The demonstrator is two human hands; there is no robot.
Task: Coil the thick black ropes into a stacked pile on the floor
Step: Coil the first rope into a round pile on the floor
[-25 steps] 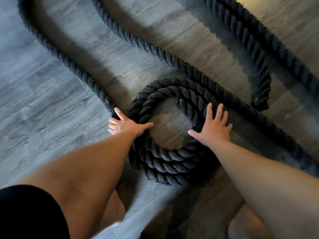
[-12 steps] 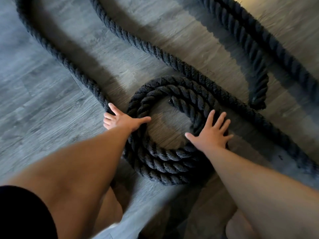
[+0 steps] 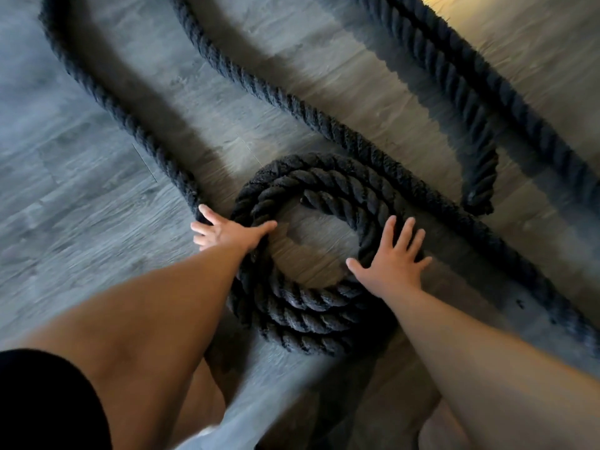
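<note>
A thick black twisted rope lies partly wound into a flat coil point(image 3: 302, 306) of about three turns on the grey floor. My left hand point(image 3: 227, 233) rests flat on the coil's left side, fingers spread, thumb pointing into the hollow middle. My right hand point(image 3: 394, 259) presses flat on the coil's right side with straight spread fingers. The rope's inner end point(image 3: 311, 199) shows inside the ring. A loose length point(image 3: 107, 102) runs from under my left hand up to the far left. Another length point(image 3: 506, 241) passes the coil's right side diagonally.
A second thick black rope point(image 3: 470, 79) lies at the upper right and bends back to an end point(image 3: 480, 196) right of the coil. The floor point(image 3: 65, 206) is grey wood plank. My knees show at the bottom edge.
My right hand has slid down and slightly right along the coil's right side. My left hand has shifted a little left. The coil has turned slightly, its inner end moving left.
</note>
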